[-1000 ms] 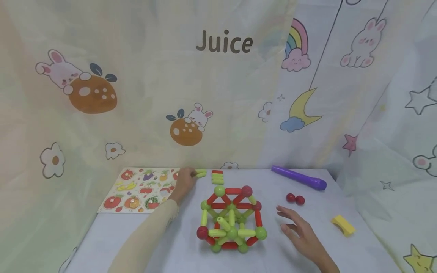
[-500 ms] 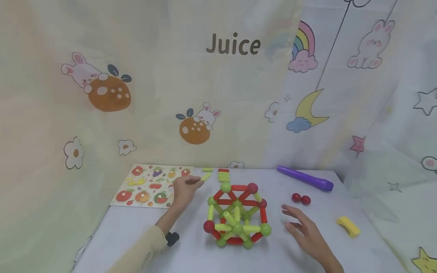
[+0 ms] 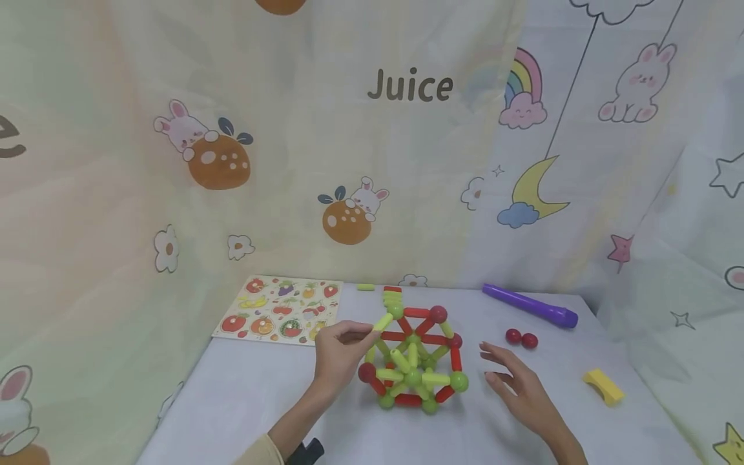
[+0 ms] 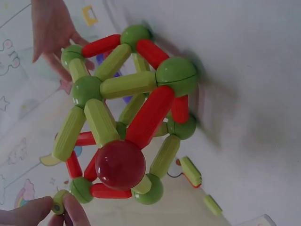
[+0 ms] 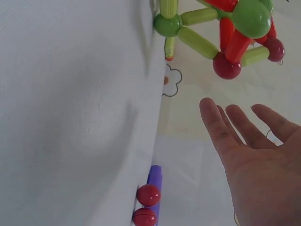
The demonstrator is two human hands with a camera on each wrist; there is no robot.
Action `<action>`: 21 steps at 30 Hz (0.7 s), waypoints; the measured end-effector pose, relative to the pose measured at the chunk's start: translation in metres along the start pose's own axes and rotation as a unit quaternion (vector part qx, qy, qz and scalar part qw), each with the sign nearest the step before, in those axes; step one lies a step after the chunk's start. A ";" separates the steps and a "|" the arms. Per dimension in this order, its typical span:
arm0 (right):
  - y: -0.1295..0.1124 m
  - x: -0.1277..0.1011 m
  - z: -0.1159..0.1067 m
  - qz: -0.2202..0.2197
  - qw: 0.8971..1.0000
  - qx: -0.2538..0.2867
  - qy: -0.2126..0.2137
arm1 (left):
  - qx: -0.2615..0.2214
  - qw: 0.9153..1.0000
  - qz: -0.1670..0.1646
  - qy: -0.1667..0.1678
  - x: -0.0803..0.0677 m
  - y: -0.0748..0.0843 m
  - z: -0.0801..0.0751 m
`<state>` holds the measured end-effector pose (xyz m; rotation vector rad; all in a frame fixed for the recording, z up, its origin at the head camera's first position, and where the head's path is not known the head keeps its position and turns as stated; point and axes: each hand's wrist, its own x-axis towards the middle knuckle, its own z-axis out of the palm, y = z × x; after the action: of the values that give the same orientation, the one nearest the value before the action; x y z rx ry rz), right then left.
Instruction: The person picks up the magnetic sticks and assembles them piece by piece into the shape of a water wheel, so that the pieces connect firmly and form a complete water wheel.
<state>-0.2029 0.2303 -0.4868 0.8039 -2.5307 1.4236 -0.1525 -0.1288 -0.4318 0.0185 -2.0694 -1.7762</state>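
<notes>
Left hand [image 3: 337, 355] has carried yellow-green rod [image 3: 383, 321] from table's far edge to ball-and-rod frame [image 3: 414, 358], pinching it | right hand [image 3: 517, 387] relaxed, fingers spread, beside frame | table [image 3: 244, 400]

This looks like a child's play corner set up for recording, not a kitchen or workshop. Pale fabric curtains [image 3: 290, 161] printed with cartoon rabbits, oranges, a rainbow, a moon, stars and the word "Juice" hang behind and beside a counter [image 3: 244, 400] draped in white cloth. On the counter lie toys: a red and green ball-and-rod construction frame [image 3: 415, 361], a flat wooden fruit puzzle board [image 3: 279, 310], a purple plastic tube [image 3: 529, 305], two small red balls [image 3: 520, 338] and a yellow arched building block [image 3: 604, 386].
</notes>
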 end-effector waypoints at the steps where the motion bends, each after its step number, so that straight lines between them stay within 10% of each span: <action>1: 0.000 0.000 0.000 -0.001 1.000 0.003 0.000 | -0.002 1.000 0.001 -0.003 0.000 0.000 0.002; 21: 0.003 -0.004 -0.001 -0.011 1.000 0.017 -0.002 | 0.046 0.998 0.044 0.007 -0.004 0.001 0.016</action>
<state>-0.2011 0.2338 -0.4903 0.8388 -2.4981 1.4634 -0.1541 -0.1120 -0.4337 -0.0345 -2.1072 -1.6244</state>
